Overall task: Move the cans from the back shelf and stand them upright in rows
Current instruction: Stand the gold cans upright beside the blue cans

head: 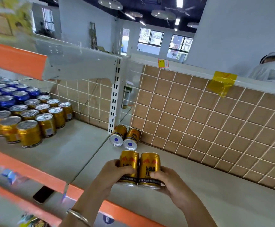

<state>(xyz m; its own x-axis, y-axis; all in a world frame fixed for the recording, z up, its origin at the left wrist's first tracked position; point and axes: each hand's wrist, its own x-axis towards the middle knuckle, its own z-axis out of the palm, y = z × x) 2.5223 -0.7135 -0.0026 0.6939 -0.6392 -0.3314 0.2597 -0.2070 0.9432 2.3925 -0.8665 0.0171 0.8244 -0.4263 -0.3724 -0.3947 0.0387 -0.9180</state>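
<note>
Your left grip (113,171) was clamped round one gold can (128,161); your right grip (168,179) was clamped round a second gold can (150,166). The two touched, upright, at the shelf (207,190) front. At 12 o'clock, two lying cans (117,136) rested side by side against the back grid (199,112). At 10 o'clock, upright gold rows (35,122) stood beside blue cans (10,95).

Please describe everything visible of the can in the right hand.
This can is short, gold and metal-looking, with red shapes near its top, "RedBull" lettering and a black band of white text near its base. It is roughly upright, side by side against the other gold can. The right hand curls round its lower right side. It is low over the grey shelf; whether it rests there I cannot tell.
</note>
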